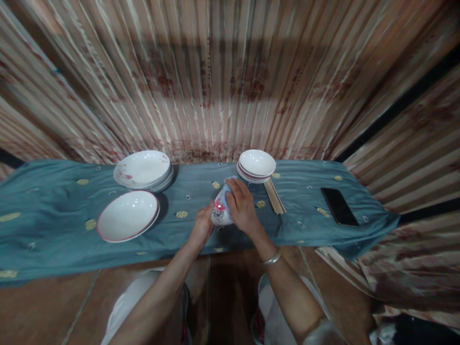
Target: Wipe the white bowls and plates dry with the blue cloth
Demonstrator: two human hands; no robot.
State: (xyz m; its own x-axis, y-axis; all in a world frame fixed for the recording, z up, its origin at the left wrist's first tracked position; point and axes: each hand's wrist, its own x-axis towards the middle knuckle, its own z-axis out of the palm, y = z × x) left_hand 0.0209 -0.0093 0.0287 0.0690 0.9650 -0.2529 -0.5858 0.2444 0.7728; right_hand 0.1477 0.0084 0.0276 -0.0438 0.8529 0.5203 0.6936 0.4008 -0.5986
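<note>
A small white bowl (221, 219) with red and grey flowers on its outside is tilted on its side above the middle of the table. My left hand (203, 222) grips its left edge, fingers closed and partly hidden behind it. On the other side my right hand (243, 205) presses a pale blue cloth (222, 192) against the bowl, its fingers bent over the cloth. Just beyond my right hand stands a stack of small white bowls (257, 163). Beside that stack lies a bundle of wooden chopsticks (275, 197).
At the left are stacked flowered plates (142, 170) and, nearer me, large red-rimmed bowls (127, 216). A black phone (339, 206) lies on the right. The narrow table has a teal cloth (64, 239); a striped curtain (223, 96) hangs behind.
</note>
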